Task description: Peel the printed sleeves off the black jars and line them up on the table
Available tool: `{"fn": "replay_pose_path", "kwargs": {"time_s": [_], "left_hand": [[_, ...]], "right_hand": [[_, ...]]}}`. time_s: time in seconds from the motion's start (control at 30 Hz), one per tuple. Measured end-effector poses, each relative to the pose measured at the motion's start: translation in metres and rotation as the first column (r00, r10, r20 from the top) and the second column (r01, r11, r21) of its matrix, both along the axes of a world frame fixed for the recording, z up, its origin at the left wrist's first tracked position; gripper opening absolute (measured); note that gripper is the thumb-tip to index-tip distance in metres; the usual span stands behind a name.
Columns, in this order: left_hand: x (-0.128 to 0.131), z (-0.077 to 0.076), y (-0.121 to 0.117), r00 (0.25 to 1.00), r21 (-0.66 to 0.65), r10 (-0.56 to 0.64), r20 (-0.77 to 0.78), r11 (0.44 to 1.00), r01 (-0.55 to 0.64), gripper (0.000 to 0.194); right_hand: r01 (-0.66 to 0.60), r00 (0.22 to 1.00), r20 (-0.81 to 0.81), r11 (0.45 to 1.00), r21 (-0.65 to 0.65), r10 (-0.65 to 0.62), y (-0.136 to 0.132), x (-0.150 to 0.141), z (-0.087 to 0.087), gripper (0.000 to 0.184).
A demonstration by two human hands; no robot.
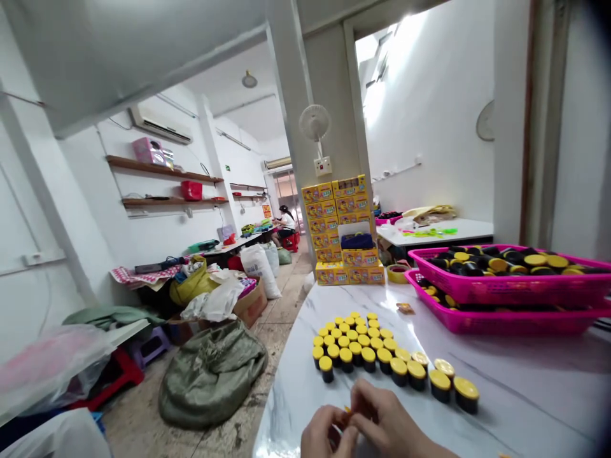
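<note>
My left hand [328,434] and my right hand [387,415] meet low in the picture, over the front of the marbled white table [291,388]. Both are closed, fingertips pinched together around a small orange-yellow piece [347,410]. Most of that piece is hidden by the fingers, so its kind cannot be made out. Just beyond my hands stand many small black tubs with yellow lids [356,348], grouped close together upright. A few of these tubs [465,393] trail off in a line to the right of my right hand.
Two stacked pink baskets [506,294] hold more black-and-yellow tubs at the right. Yellow printed boxes [322,226] are piled at the table's back, near a roll of yellow tape [398,273] and a small orange packet [405,308]. Sacks [212,375] lie on the floor left; a person [286,222] sits far back.
</note>
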State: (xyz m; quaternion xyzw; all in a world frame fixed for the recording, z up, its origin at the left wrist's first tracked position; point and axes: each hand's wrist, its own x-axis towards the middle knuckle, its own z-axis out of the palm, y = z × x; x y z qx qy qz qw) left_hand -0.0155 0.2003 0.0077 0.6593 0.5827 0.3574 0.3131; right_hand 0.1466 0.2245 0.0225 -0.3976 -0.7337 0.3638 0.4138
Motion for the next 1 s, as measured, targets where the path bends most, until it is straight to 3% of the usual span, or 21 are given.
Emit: {"fn": "replay_pose_path", "kwargs": {"time_s": [0.07,0.13,0.17,0.23,0.3,0.4,0.5,0.6,0.77,0.9,1.0], "left_hand": [[0.0,0.006,0.002,0.978,-0.018,0.018,0.206,1.0,-0.014,0.042],[0.001,0.017,0.002,0.938,-0.032,0.002,0.345,0.999,0.01,0.046],[0.0,0.024,0.003,0.93,-0.039,-0.029,0.367,0.998,0.046,0.046],[-0.001,0.035,0.006,0.925,-0.035,-0.063,0.376,0.996,0.082,0.041],[0.0,0.041,0.013,0.932,-0.032,-0.101,0.349,0.992,0.119,0.037],[0.007,0.036,0.02,0.923,-0.031,-0.097,0.372,0.993,0.117,0.038],[0.018,0.025,0.012,0.862,-0.023,0.062,0.503,0.998,-0.058,0.035],[0.025,0.022,-0.007,0.784,-0.016,0.145,0.604,0.985,-0.17,0.031],[0.033,0.024,-0.026,0.798,0.018,0.155,0.582,0.979,-0.203,0.032],[0.036,0.02,-0.024,0.792,0.022,0.181,0.583,0.971,-0.237,0.036],[0.035,0.018,-0.022,0.795,0.038,0.185,0.578,0.967,-0.253,0.033]], "right_hand": [[-0.017,0.993,-0.115,0.998,-0.062,0.01,0.001,-0.002,0.001,0.016],[-0.066,0.969,-0.249,0.976,-0.209,0.012,0.002,-0.001,0.003,0.033],[-0.111,0.953,-0.304,0.95,-0.292,0.018,0.004,0.001,0.004,0.041],[-0.157,0.942,-0.337,0.886,-0.436,0.001,0.007,0.006,0.004,0.038],[-0.127,0.945,-0.325,0.883,-0.452,-0.031,0.01,0.011,0.004,0.038],[-0.039,0.948,-0.298,0.885,-0.464,-0.114,0.011,0.016,0.004,0.045],[0.051,0.916,-0.328,0.881,-0.47,-0.229,0.01,0.017,0.006,0.046],[0.087,0.896,-0.355,0.89,-0.447,-0.266,0.008,0.018,0.007,0.047],[0.127,0.908,-0.338,0.932,-0.339,-0.247,0.004,0.018,0.002,0.046],[0.21,0.939,-0.249,0.969,-0.131,-0.238,0.002,0.018,-0.001,0.044],[0.247,0.961,-0.143,0.967,0.065,-0.236,-0.001,0.019,0.0,0.038]]}}
